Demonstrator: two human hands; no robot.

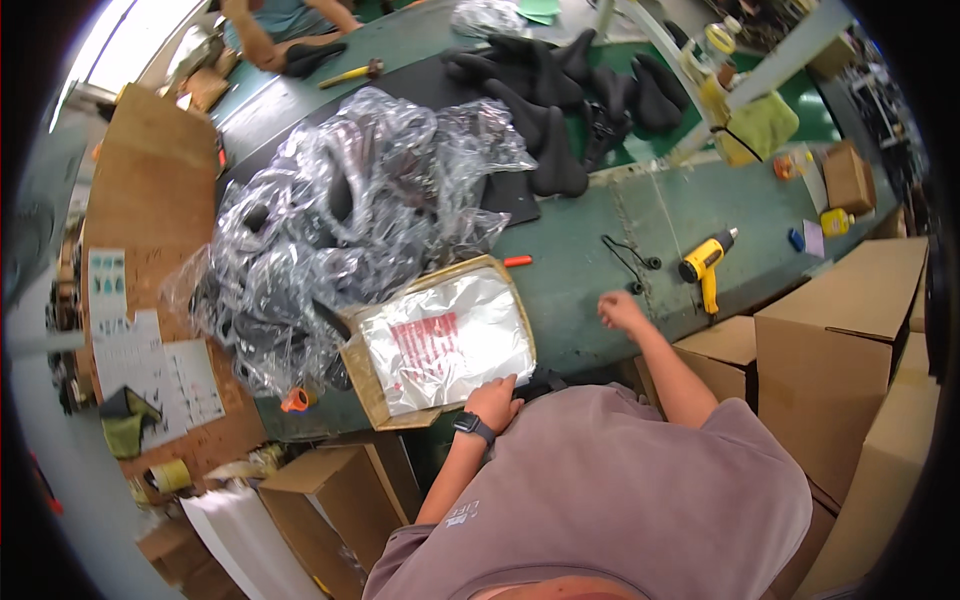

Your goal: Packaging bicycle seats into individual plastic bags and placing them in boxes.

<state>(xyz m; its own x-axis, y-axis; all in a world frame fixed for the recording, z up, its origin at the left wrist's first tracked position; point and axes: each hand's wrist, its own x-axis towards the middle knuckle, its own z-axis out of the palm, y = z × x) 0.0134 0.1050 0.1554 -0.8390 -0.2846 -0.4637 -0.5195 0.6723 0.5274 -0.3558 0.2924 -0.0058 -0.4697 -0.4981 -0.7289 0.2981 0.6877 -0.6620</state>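
My left hand [490, 403], with a dark watch on the wrist, rests its stretched fingers on the near right corner of a stack of clear plastic bags [480, 335] with red print. The stack lies in a shallow open cardboard box [368, 385] at the table's near edge. Over the green table to the right is my right hand [622, 312], its fingers curled; whether anything small is in them I cannot make out. Just beyond it lie a black cord [628, 250] with small black ends. A yellow and black heat gun [706, 268] lies farther right.
A large heap of plastic-wrapped bicycle saddles [340, 200] covers the table's left part. Bare black saddles [560, 160] lie beyond. A red marker [517, 261] sits beside the box. Cardboard cartons [830, 350] stand at right. Another person's arm [255, 40] shows across the table.
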